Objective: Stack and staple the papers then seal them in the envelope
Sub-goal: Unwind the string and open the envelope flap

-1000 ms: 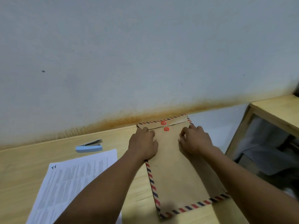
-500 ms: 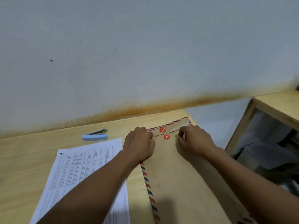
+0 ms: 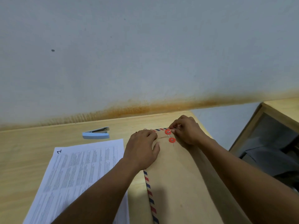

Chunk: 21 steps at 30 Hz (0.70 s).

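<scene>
Right hand (image 3: 187,131) shifted up since earlier frame, from beside lower button (image 3: 172,140) to upper button (image 3: 168,131) at flap edge.

Near-left of surface (image 3: 32,151): papers (image 3: 77,172), sheet marked 1 on top, outside envelope; staple not discernible.

Right side, toward far-right corner: envelope (image 3: 186,183), flap down.

Left hand (image 3: 142,147) flat, fingers extended, pressing envelope below flap.

Right hand fingertips curled, pinching string (image 3: 169,135) by upper button.

Far edge: stapler (image 3: 96,135), lying alone.

Judgement: clasp likely being unwound; inserting and sealing remain.
</scene>
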Motion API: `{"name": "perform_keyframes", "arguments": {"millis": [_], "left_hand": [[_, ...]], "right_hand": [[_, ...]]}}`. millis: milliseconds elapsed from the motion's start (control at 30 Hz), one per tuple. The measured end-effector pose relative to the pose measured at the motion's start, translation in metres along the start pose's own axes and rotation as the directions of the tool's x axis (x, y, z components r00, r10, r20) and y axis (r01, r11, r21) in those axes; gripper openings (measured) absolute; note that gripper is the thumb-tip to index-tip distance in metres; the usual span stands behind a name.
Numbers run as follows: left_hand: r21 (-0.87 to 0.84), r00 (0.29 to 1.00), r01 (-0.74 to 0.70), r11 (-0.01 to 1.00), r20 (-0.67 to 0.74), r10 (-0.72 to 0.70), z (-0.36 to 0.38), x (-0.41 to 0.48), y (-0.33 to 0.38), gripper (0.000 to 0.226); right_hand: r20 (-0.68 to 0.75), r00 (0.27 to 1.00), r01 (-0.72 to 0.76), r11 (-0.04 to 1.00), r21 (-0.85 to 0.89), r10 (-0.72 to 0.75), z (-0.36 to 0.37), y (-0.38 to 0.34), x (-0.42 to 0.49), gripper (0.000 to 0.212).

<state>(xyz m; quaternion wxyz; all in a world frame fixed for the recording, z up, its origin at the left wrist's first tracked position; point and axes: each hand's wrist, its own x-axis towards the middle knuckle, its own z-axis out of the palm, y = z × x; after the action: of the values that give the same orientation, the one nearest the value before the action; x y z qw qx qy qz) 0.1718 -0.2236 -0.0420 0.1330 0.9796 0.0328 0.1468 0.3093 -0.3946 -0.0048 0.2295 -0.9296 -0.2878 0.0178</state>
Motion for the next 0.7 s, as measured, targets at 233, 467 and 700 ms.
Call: {"name": "perform_keyframes", "arguments": {"millis": [233, 467, 700], "left_hand": [[0.052, 0.997, 0.064, 0.997, 0.042, -0.066, -0.003, -0.003, 0.003, 0.040], [-0.045, 0.995, 0.078, 0.996, 0.071, -0.075, -0.004, -0.005, 0.001, 0.042], [-0.070, 0.996, 0.064, 0.995, 0.061, -0.060, -0.003, -0.004, 0.000, 0.041]], "right_hand": [[-0.007, 1.000, 0.030, 0.999, 0.030, -0.030, 0.007, 0.010, 0.000, 0.014], [0.048, 0.999, 0.013, 0.996, 0.090, -0.018, -0.005, 0.006, -0.006, 0.025], [0.112, 0.993, 0.021, 1.000, 0.023, -0.024, -0.021, -0.010, -0.042, 0.027]]}}
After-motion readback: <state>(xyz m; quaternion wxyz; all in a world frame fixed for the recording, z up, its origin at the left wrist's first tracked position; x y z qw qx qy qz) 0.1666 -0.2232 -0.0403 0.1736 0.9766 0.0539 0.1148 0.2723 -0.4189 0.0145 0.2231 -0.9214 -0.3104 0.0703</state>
